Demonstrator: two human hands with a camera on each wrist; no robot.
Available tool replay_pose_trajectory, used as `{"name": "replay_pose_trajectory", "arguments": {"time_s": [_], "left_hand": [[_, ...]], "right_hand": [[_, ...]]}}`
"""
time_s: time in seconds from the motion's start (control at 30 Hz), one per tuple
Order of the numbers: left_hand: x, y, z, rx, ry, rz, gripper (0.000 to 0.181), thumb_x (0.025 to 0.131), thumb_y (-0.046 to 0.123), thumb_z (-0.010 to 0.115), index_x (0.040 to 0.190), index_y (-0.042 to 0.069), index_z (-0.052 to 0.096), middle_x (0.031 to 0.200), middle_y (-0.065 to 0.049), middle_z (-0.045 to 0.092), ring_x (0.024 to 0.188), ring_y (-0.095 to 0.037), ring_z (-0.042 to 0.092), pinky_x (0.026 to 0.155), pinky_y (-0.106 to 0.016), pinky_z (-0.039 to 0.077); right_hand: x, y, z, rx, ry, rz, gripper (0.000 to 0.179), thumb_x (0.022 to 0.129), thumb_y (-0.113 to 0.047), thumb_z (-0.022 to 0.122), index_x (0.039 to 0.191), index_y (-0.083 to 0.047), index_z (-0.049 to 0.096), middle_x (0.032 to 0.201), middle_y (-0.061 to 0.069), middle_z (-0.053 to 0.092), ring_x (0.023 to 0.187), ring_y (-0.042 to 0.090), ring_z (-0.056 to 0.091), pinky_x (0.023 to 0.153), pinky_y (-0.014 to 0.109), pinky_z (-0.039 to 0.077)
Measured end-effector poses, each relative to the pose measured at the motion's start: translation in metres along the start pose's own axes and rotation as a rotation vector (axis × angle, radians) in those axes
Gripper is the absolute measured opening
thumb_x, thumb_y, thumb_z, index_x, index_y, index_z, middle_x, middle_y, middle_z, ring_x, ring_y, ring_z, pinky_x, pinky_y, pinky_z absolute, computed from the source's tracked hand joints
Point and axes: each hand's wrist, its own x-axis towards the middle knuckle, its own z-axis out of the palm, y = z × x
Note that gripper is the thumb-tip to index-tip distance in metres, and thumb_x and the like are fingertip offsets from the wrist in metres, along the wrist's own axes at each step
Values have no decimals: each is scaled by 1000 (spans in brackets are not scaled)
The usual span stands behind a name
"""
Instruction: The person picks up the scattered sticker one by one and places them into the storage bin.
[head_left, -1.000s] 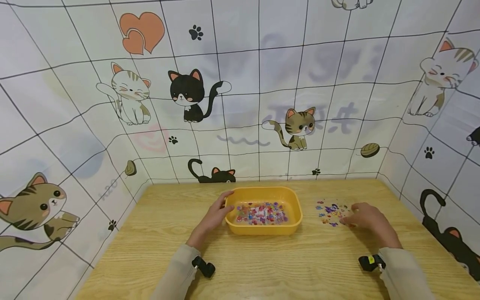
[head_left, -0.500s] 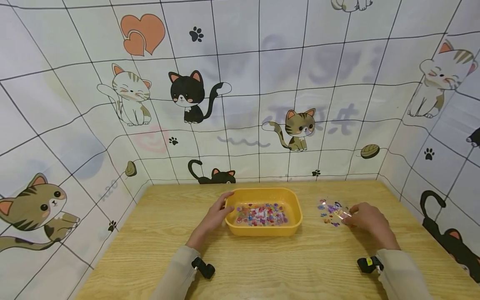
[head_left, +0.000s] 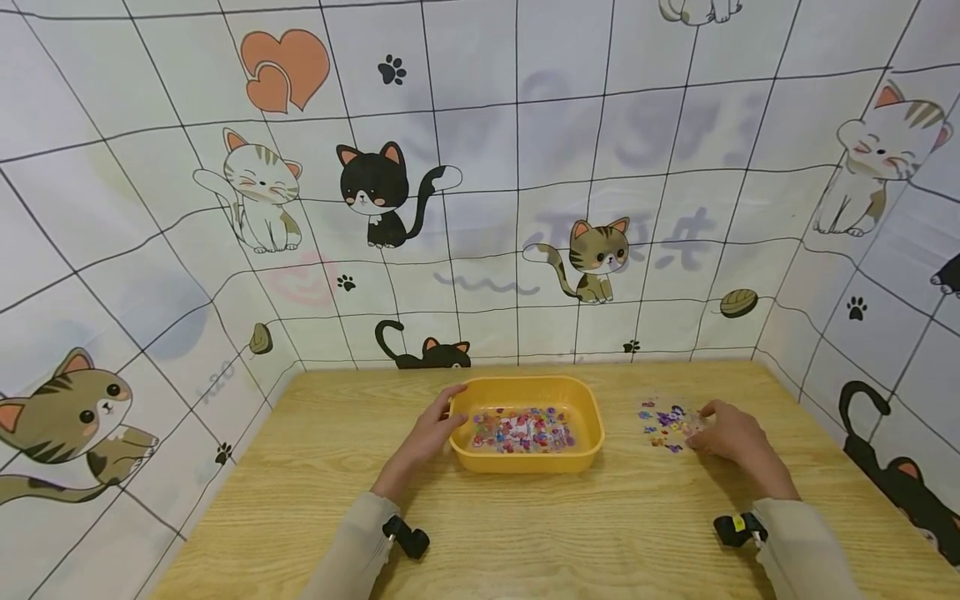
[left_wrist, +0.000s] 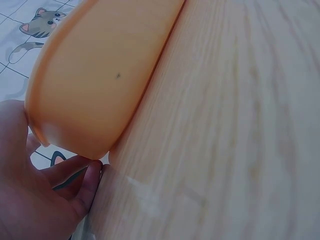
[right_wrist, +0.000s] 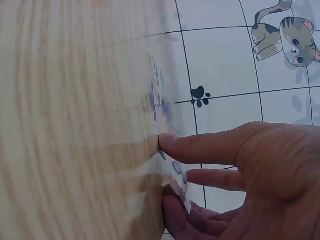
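Observation:
A yellow plastic basin [head_left: 525, 462] stands on the table, with colourful sticker sheets [head_left: 522, 431] lying in its bottom. My left hand [head_left: 432, 427] grips the basin's left end, thumb over the rim and fingers along the outer wall. In the left wrist view the basin's side [left_wrist: 100, 80] rises beside that hand. To the right of the basin lies a clear sticker sheet [head_left: 663, 421] with small bright figures. Its right edge is held by my right hand [head_left: 733, 432]. The right wrist view shows the sheet [right_wrist: 176, 177] between thumb and fingers, its edge slightly raised.
The wooden table [head_left: 525, 533] meets a wall covering [head_left: 480, 192] printed with cats and grid lines at the back and both sides. Each wrist wears a small black camera mount [head_left: 407, 536].
The sticker sheet has shifted slightly right with my right hand, and the glare seen on it half a second ago is gone. My left hand stays on the basin.

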Motion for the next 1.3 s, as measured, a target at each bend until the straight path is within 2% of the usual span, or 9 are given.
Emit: {"name": "replay_pose_trajectory", "arguments": {"time_s": [0.1, 0.23, 0.3, 0.4, 0.6, 0.9, 1.13, 1.3], "left_hand": [[1, -7, 0, 5, -1, 4, 53, 105, 22, 56, 156, 24, 44, 161, -18, 43, 140, -45, 49, 110, -61, 44], [1, -6, -1, 4, -13, -3, 52, 105, 23, 56, 156, 27, 44, 161, -16, 43, 140, -43, 49, 110, -59, 45], [1, -7, 0, 1, -16, -6, 53, 105, 24, 56, 156, 28, 43, 162, -15, 42, 142, -43, 48, 112, -59, 44], [1, -6, 0, -1, -13, -13, 53, 105, 25, 56, 156, 30, 43, 164, -13, 40, 144, -43, 45, 114, -60, 42], [1, -7, 0, -1, -15, 1, 53, 105, 22, 56, 156, 28, 43, 161, -15, 44, 140, -43, 50, 110, -57, 47], [3, -9, 0, 5, -19, 10, 53, 105, 22, 56, 156, 27, 44, 160, -16, 45, 138, -42, 51, 109, -57, 47], [4, -9, 1, -3, 2, 14, 54, 104, 20, 57, 156, 24, 44, 161, -17, 43, 141, -47, 48, 113, -63, 41], [0, 1, 0, -1, -9, 0, 55, 105, 17, 54, 159, 16, 41, 161, -24, 41, 141, -51, 47, 112, -64, 41]], "right_hand": [[-1, 0, 0, 32, 0, 2, 66, 88, -26, 78, 130, 14, 46, 121, 41, 58, 93, 44, 54, 79, 53, 46], [-1, -1, 0, 61, -7, 25, 48, 87, -24, 79, 113, 10, 55, 94, 22, 65, 81, 30, 53, 69, 38, 43], [0, -1, 1, 56, -3, 24, 38, 87, -22, 78, 102, 8, 62, 86, 16, 65, 78, 26, 54, 65, 33, 42], [1, 0, 1, 54, 10, 4, 23, 89, -15, 71, 95, 8, 70, 86, 16, 68, 74, 24, 55, 63, 32, 42], [1, 1, -1, 105, 11, 11, 24, 93, -5, 56, 102, 11, 73, 89, 20, 68, 71, 22, 55, 61, 32, 43], [0, 4, -13, 117, 41, 16, 30, 92, -4, 59, 113, 15, 70, 99, 27, 68, 77, 23, 60, 63, 31, 48], [-7, -2, -21, 169, 71, 7, 36, 100, -7, 54, 125, 16, 65, 98, 26, 73, 73, 23, 61, 61, 34, 45], [-10, -8, -27, 165, 104, -14, 35, 100, -7, 54, 126, 15, 64, 102, 29, 72, 76, 25, 66, 60, 34, 46]]}}
